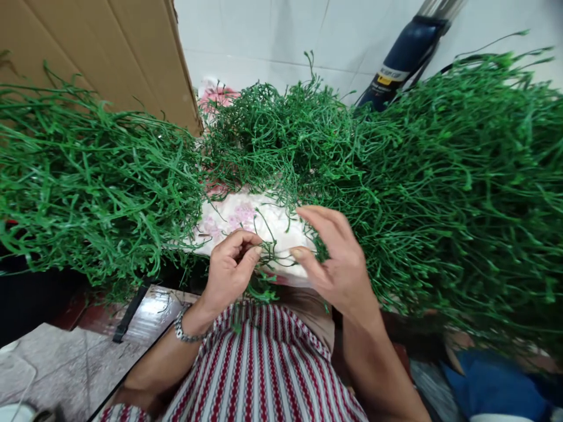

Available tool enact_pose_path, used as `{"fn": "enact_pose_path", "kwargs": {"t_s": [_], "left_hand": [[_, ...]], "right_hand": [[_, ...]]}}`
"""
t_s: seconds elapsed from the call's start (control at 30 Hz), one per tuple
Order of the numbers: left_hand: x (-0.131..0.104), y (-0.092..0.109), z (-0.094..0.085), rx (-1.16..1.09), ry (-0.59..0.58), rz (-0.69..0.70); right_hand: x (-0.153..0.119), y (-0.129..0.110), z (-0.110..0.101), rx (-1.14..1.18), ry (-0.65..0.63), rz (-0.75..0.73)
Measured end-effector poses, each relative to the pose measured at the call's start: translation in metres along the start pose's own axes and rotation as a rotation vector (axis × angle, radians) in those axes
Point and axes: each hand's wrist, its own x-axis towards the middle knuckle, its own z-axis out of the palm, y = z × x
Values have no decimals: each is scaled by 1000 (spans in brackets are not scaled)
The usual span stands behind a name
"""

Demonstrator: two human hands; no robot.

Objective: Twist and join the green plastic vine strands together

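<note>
My left hand [231,266] pinches a thin, branched green plant stem [273,241] between thumb and fingertips, just above my lap. To its right, my right hand [338,264] has thumb and fingers spread apart, with nothing visible between them. Its thumb tip is close to the stem's side shoots. Beneath both hands lies a white cloth with pink flowers [241,214], with a few loose stems on it. More green stems [264,287] hang at the near edge, below my left hand.
Tangled green stems are heaped at the left [109,181], along the back [281,129] and high at the right [461,205]. A cardboard sheet [109,53] stands back left. A dark blue cylinder [396,58] leans by the tiled wall [264,35]. Blue fabric [497,381] lies lower right.
</note>
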Motion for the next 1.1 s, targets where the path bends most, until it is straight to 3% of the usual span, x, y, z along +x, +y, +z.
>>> {"fn": "enact_pose_path", "kwargs": {"t_s": [0.13, 0.27, 0.4, 0.6, 0.9, 1.1], "left_hand": [[2, -2, -4, -58, -4, -9], [-1, -2, -5, -150, -63, -52], [-3, -3, -11, -267, -117, -6], [-4, -3, -12, -319, -83, -44], [-3, 3, -12, 120, -277, 180], [-3, 1, -17, 257, -415, 269]], "right_hand": [[0, -4, -11, 20, 81, -169], [4, -9, 9, 136, -67, -308], [5, -5, 26, 145, -161, -255], [-1, 0, 29, 236, -235, -175], [-6, 0, 30, 21, -238, -198], [-8, -6, 22, -212, -379, -288]]}}
